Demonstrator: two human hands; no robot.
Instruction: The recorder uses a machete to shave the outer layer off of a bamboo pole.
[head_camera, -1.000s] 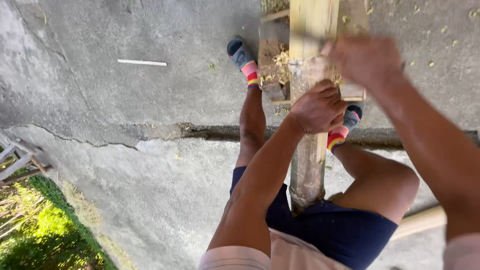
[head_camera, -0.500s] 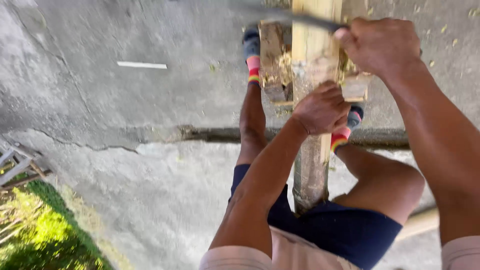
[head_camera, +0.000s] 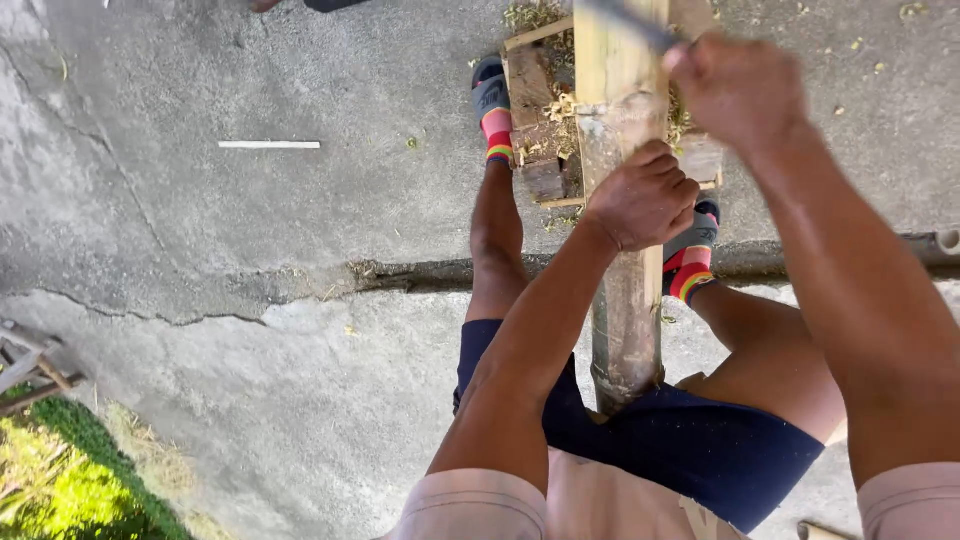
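A thick bamboo pole (head_camera: 625, 300) runs from between my thighs out across a small wooden block stand (head_camera: 535, 120) on the concrete. My left hand (head_camera: 645, 195) is wrapped around the pole at mid-length. My right hand (head_camera: 735, 90) is closed on the handle of a dark blade (head_camera: 625, 20) that reaches across the top end of the pole, blurred. Pale shavings lie around the stand. My feet in striped sandals (head_camera: 492, 110) sit on either side of the pole.
Cracked grey concrete (head_camera: 250, 300) spreads to the left, with a shallow gutter line (head_camera: 400, 272) crossing it. A thin white stick (head_camera: 270, 145) lies on the concrete. Green grass and a wooden frame (head_camera: 30, 365) are at the lower left edge.
My right hand has lifted away from the pole top and now holds the blade raised across it. The left hand keeps its grip on the pole.
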